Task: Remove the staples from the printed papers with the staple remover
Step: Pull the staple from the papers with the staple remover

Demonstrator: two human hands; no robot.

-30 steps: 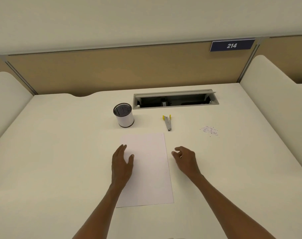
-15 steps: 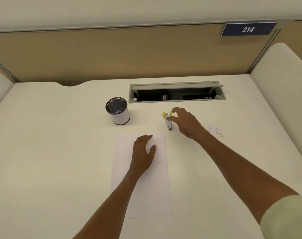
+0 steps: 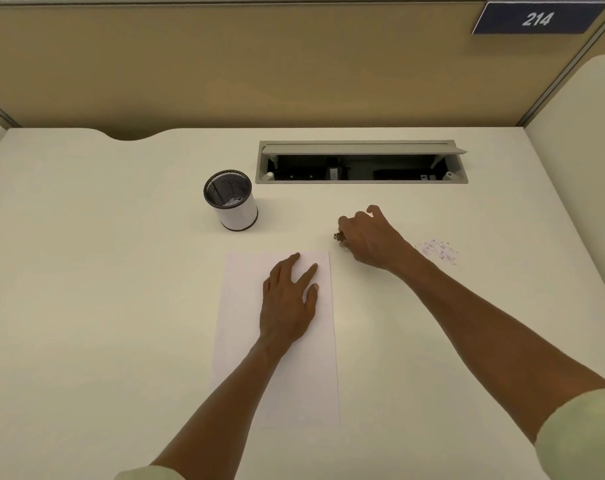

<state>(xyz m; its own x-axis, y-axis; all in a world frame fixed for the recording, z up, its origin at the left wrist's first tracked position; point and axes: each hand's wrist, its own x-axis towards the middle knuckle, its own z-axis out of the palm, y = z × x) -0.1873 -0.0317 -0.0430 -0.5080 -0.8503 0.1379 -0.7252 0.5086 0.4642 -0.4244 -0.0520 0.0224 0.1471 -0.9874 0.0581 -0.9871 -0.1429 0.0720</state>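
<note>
We are fetching the tool: our right hand (image 3: 370, 239) is clenched around the remover (image 3: 338, 236), just past the papers' (image 3: 301, 375) one-o'clock corner. Our left hand (image 3: 289, 299) lies flat, released, pinning them. Next, bring its tip to that corner's staple.

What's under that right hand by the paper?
The right hand covers a small tool; only its tip, likely the staple remover, pokes out at the fingers. The rest is hidden.

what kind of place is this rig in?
Most likely an office or study cubicle: tan partition panels enclose a white desk, a number plate reading 214 hangs on the partition, and a cable hatch sits in the desktop.
</note>
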